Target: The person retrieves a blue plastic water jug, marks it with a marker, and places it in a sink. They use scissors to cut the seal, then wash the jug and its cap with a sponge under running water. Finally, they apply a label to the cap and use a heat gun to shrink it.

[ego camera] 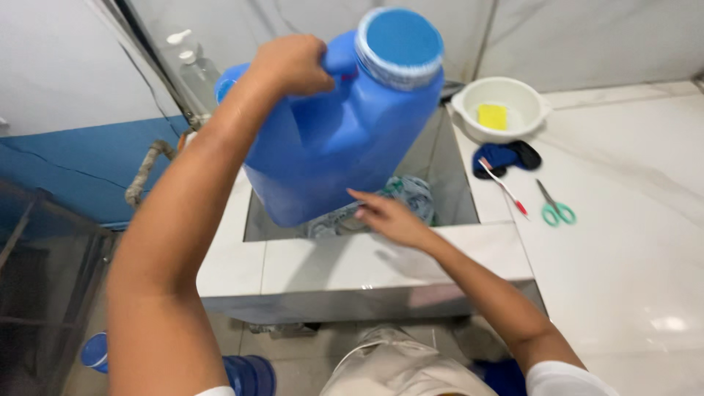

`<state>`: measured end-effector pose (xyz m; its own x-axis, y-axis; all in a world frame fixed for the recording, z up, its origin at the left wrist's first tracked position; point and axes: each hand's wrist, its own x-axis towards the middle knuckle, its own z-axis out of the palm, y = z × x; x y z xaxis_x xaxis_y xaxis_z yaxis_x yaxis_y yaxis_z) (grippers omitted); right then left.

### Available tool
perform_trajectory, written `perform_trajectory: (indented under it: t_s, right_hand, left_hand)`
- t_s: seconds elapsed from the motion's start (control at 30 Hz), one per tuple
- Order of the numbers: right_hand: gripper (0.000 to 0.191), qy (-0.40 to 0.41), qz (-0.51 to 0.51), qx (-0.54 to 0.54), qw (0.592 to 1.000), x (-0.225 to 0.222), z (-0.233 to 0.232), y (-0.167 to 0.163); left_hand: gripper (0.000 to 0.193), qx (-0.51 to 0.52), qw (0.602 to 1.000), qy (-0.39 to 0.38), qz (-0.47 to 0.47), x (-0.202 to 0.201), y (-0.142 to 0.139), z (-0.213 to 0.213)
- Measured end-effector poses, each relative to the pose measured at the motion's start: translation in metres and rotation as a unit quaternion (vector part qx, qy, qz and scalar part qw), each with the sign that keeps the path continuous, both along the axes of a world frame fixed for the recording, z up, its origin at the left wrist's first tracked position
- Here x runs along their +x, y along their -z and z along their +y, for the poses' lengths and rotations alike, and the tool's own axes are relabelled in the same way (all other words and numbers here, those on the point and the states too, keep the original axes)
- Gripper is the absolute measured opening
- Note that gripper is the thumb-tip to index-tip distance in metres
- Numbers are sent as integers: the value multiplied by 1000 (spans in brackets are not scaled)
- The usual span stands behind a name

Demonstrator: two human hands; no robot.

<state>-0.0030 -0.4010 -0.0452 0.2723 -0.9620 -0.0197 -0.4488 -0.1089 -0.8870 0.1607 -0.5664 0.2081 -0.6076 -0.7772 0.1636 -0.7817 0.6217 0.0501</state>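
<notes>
While held tilted above the sink, large blue capped jug gripped at its handle by left hand, fingers wrapped tight. Right hand spread, fingertips under jug's base, over patterned cloth. Far right: white bowl, green scissors.

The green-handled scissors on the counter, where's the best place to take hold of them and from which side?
Take the scissors by the green finger loops, coming from above on the near side. They lie flat and closed on the white counter, loops toward the person and blades pointing away toward the basin, so the loops give a blunt, wide hold. The red-and-white toothbrush lies just to their left.
</notes>
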Motion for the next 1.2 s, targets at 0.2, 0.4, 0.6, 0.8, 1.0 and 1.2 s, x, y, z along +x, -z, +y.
perform_trajectory:
  t_s: [0.2,0.4,0.6,0.8,1.0,1.2]
  right_hand:
    - [27,212,-266,-257,905,-89,-75,-11]
    - [40,280,154,-325,890,-56,-174,38]
    - [62,348,382,-154,843,-18,-210,79]
    - [57,368,431,-188,803,-9,-209,107]
    - [51,372,453,-193,787,-5,-201,121]
    - [47,400,471,-174,767,-6,-200,122]
  left_hand:
    - [38,-104,990,97,-24,42,130,-54]
    - [39,-35,988,141,58,42,287,-98]
    - [42,2,975,187,117,20,348,-111]
    - [55,-29,931,232,279,49,330,-143]
    - [51,-195,854,-206,436,246,303,-283]
    - [47,29,728,-510,457,340,312,-326]
